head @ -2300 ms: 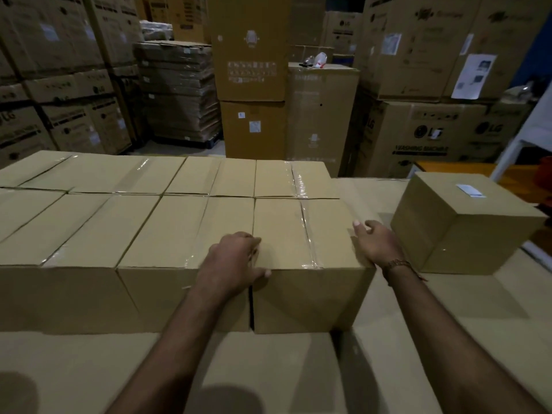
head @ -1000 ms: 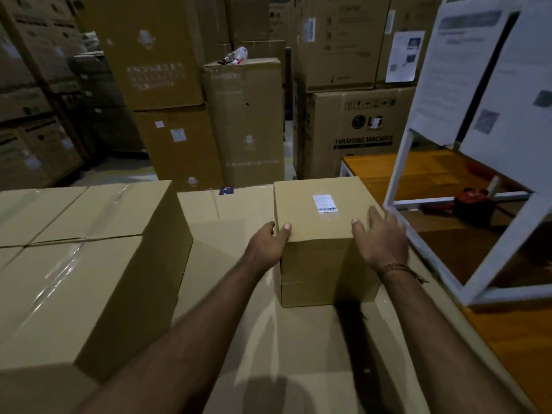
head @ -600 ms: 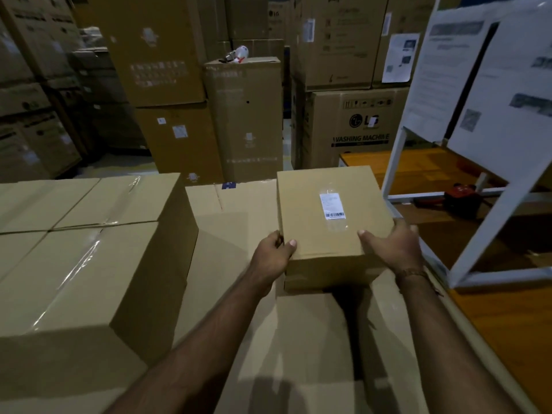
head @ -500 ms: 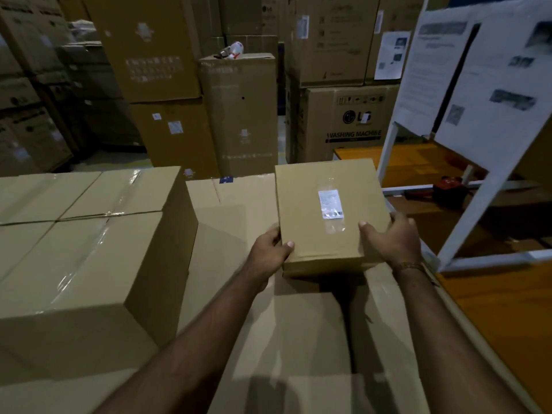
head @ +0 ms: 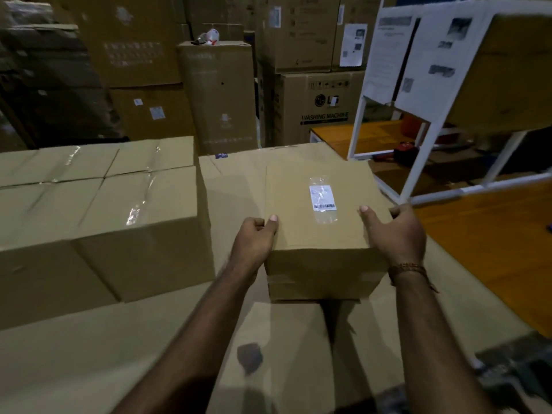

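A small brown cardboard box [head: 319, 234] with a white barcode label under clear tape on its top is held between both hands, lifted above the flat cardboard layer [head: 233, 186] beneath it. My left hand [head: 254, 240] grips its left side, thumb curled over the top edge. On the right side, my right hand [head: 394, 231] grips the box with the thumb on top and fingers round the far right edge. A woven band sits on the right wrist.
A block of taped cardboard boxes [head: 98, 204] stands to the left, one layer higher. A white frame with printed sheets [head: 418, 85] stands to the right over an orange wooden surface [head: 493, 249]. Tall stacked cartons [head: 313, 100] fill the background.
Both hands left the big taped box at the left, moved to the small box at the right, gripped its sides and lifted it off the cardboard layer toward me.
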Demonstrator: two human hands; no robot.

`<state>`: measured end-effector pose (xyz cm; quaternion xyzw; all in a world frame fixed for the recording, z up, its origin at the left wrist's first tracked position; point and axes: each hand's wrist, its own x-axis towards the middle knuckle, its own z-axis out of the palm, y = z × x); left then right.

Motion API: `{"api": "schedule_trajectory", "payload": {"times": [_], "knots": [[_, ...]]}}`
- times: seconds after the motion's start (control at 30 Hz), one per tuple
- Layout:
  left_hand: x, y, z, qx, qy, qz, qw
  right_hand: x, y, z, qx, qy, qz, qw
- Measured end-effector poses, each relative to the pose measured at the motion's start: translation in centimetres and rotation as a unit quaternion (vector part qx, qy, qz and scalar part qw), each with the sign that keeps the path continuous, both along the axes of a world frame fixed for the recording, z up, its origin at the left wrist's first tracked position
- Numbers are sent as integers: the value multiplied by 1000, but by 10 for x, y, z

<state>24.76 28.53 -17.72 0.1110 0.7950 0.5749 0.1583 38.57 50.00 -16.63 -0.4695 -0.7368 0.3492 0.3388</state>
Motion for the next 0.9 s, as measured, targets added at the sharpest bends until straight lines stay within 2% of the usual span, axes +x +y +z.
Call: {"api": "schedule_trajectory", "payload": {"times": [0.2, 0.4, 0.63, 0.9], "knots": [[51, -110, 2, 41, 1, 5, 999, 52, -110, 3, 9, 18, 0, 1000], [105, -210, -14, 77, -7, 77, 994, 76, -202, 6, 18, 20, 53, 998], [139, -279, -22, 71, -16, 161, 984, 78, -261, -1, 40, 7, 133, 990], [160, -331, -23, 53, -7, 206, 977, 79, -307, -8, 27, 5, 181, 983]]}}
